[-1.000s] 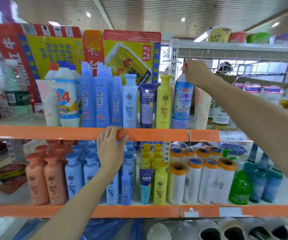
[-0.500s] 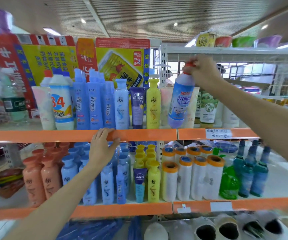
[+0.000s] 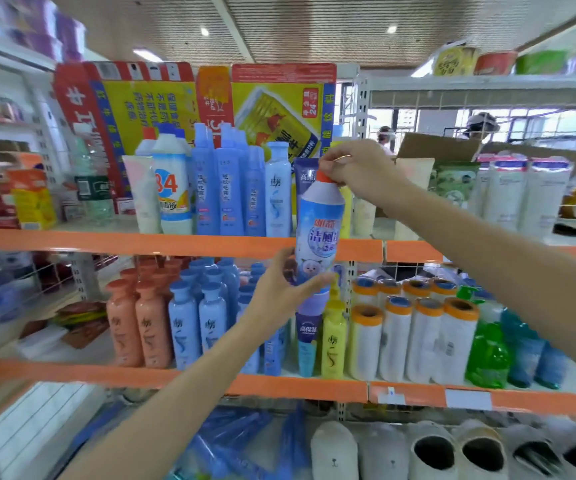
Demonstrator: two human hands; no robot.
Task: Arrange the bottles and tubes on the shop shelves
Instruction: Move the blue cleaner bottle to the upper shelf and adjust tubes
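Note:
A blue-and-white cleaner bottle (image 3: 320,233) with an orange cap hangs upright in front of the upper orange shelf (image 3: 175,244). My right hand (image 3: 355,168) grips its cap from above. My left hand (image 3: 283,289) wraps around the bottle's lower part. Behind it on the upper shelf stand a purple tube (image 3: 305,174), several blue bottles (image 3: 227,192) and a white "84" bottle (image 3: 172,192). The lower shelf (image 3: 279,386) carries peach bottles (image 3: 137,323), light blue bottles (image 3: 196,327) and a yellow bottle (image 3: 333,341).
White rolls with orange caps (image 3: 418,337) and green and blue bottles (image 3: 508,355) fill the lower shelf's right. White packs (image 3: 522,195) stand on the upper right. Slippers (image 3: 435,452) lie on the bottom level. Yellow-red cartons (image 3: 182,102) lean behind the upper row.
My right hand has lifted the cleaner bottle off the upper shelf and brought it forward, left and down. My left hand has left the shelf edge and taken hold of the bottle's lower part.

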